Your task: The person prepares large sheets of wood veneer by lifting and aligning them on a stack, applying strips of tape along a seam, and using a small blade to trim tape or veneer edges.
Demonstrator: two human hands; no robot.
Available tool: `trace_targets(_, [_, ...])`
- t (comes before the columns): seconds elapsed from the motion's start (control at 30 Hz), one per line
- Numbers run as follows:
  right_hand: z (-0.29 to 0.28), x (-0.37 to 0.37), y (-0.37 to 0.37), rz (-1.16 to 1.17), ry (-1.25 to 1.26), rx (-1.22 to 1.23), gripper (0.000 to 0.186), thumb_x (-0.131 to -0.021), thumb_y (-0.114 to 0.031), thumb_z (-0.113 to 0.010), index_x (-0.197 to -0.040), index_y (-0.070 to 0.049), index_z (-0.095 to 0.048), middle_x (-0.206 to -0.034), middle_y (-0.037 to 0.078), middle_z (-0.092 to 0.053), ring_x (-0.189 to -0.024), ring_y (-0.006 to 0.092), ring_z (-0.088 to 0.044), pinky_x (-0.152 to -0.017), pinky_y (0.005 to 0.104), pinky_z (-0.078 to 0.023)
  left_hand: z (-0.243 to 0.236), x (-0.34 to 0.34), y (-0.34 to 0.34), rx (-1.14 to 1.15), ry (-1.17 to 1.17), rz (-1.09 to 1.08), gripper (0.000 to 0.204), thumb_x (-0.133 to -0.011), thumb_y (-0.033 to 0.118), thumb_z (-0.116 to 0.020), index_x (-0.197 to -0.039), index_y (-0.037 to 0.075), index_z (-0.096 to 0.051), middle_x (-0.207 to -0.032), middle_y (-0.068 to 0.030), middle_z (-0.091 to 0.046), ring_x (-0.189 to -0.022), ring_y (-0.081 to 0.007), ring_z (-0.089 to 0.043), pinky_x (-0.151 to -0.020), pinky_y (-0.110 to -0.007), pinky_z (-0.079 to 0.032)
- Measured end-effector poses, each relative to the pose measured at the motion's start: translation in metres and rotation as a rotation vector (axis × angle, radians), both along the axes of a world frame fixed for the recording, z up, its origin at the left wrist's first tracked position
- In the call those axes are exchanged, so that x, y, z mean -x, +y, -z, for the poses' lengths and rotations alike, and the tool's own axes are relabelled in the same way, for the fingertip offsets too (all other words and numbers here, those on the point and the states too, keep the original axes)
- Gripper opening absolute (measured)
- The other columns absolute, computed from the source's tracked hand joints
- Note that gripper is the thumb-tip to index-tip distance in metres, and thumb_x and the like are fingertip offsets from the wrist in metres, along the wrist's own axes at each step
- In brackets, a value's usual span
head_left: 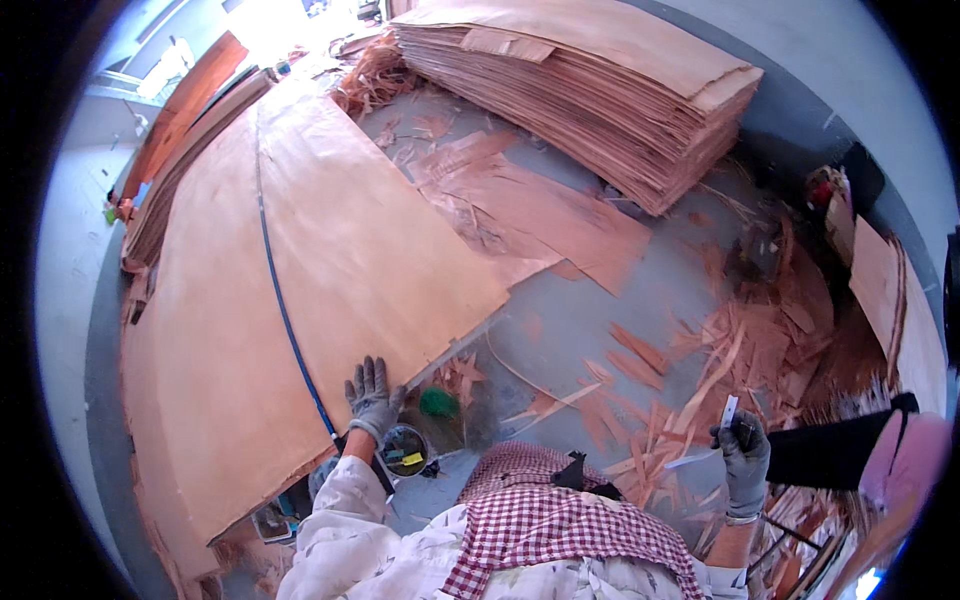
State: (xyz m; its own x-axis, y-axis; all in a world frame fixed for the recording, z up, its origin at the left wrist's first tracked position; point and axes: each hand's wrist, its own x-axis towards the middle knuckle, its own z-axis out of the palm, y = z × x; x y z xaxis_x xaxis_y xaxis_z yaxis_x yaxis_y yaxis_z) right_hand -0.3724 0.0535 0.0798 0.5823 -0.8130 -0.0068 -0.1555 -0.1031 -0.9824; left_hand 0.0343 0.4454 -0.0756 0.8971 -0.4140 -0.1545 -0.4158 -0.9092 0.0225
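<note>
My left hand (374,402), in a grey work glove, lies flat with its fingers spread on a large pale wood veneer sheet (370,260), near the sheet's front right corner. A long dark blue strip (283,305) runs lengthwise over the sheet, just left of that hand. Out to the right, away from the sheet, my gloved right hand (744,462) is closed on a slim white object (729,411). A thin pale blade-like piece (692,459) juts out on the left of this hand. Whether the two are one tool I cannot tell.
A thick veneer stack (600,90) stands at the back right. Torn veneer (540,205) and scraps (700,370) litter the grey floor. Below my left hand sits a small tub (404,450), beside a green bundle (438,402). A black and pink thing (830,455) is at right.
</note>
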Motion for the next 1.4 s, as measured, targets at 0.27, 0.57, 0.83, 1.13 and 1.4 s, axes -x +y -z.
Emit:
trace_targets(0.27, [0.017,-0.133,-0.110,-0.337,0.029,-0.074,0.027,-0.086,-0.002,-0.059,-0.113,0.001,-0.056,-0.092,0.006,-0.065,-0.081,0.0115,-0.061,-0.071,0.0251,-0.049,0.011,-0.008,0.008,-0.094,0.103,-0.017,0.084,-0.082,0.048,-0.049,-0.146,0.009,-0.012,-0.152,-0.0163,-0.005,-0.140,-0.0359,-0.003,-0.109,-0.053,0.001])
trace_targets(0.57, [0.044,-0.289,-0.224,-0.751,0.212,0.111,0.018,-0.083,-0.005,-0.063,-0.100,0.001,-0.061,-0.083,0.008,-0.067,-0.075,0.0095,-0.062,-0.066,0.0267,-0.050,-0.026,-0.013,-0.014,-0.179,0.209,-0.067,0.082,-0.077,0.044,-0.059,-0.144,0.015,-0.022,-0.151,-0.0133,-0.016,-0.137,-0.0343,-0.018,-0.110,-0.051,-0.014])
trace_targets(0.83, [0.041,-0.452,-0.286,-1.000,0.151,0.317,0.009,-0.083,-0.006,-0.061,-0.091,-0.002,-0.061,-0.079,0.013,-0.066,-0.071,0.0212,-0.067,-0.061,0.0301,-0.050,-0.070,-0.092,-0.195,0.244,-0.253,-0.128,0.018,-0.079,0.023,-0.056,-0.088,0.008,-0.061,-0.087,-0.0134,-0.064,-0.079,-0.0327,-0.062,-0.072,-0.044,-0.049])
trace_targets(1.13, [0.029,-0.641,-0.403,-1.069,0.156,0.298,0.011,-0.078,-0.002,-0.064,-0.090,-0.002,-0.062,-0.073,0.011,-0.065,-0.064,0.0170,-0.065,-0.056,0.0296,-0.050,-0.072,-0.204,-0.475,0.476,0.356,-0.011,0.022,-0.079,0.017,-0.056,-0.098,0.007,-0.058,-0.085,-0.0143,-0.063,-0.075,-0.0339,-0.062,-0.064,-0.042,-0.049])
trace_targets(1.4, [0.042,-0.799,-0.466,-1.239,0.095,0.336,0.011,-0.077,-0.002,-0.063,-0.088,-0.001,-0.064,-0.077,0.011,-0.065,-0.066,0.0198,-0.065,-0.061,0.0301,-0.051,-0.066,-0.294,-0.516,0.588,0.190,-0.165,0.028,-0.075,0.013,-0.057,-0.102,0.008,-0.060,-0.099,-0.0150,-0.062,-0.092,-0.0321,-0.060,-0.080,-0.041,-0.046])
